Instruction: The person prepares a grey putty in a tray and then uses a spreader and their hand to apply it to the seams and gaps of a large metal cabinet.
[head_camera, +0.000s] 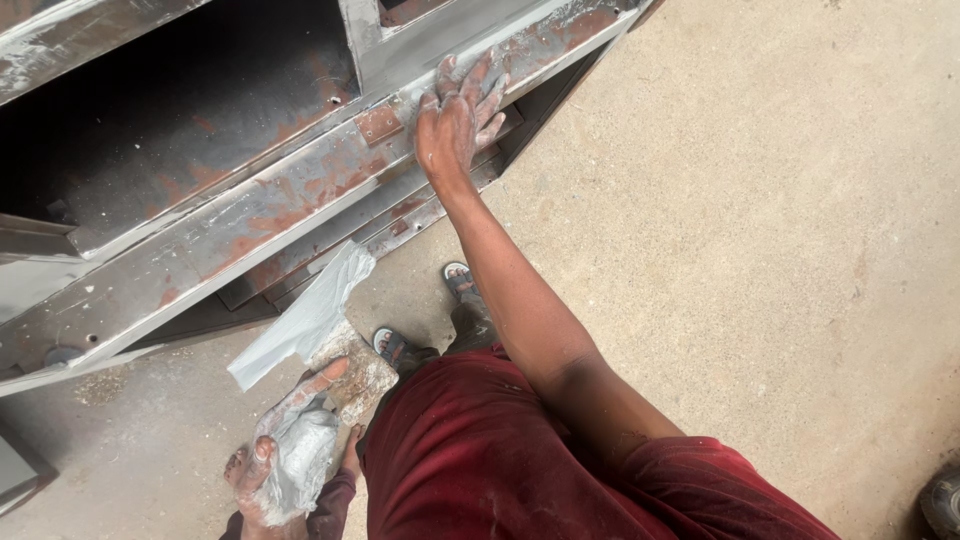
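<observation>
Fingers (487, 85) spread flat along frame edge (300, 190).

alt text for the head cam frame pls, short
Seen from above, a person presses their right hand flat on a rusty grey metal frame, fingers spread. Their left hand, coated in grey paste, holds a crusted flat board and a pale plastic sheet over a concrete floor.

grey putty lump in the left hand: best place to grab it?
Take the putty lump by its bulging upper side, coming from above. The left hand cups it from beneath and the thumb runs onto the small board, so only the top looks exposed.
</observation>
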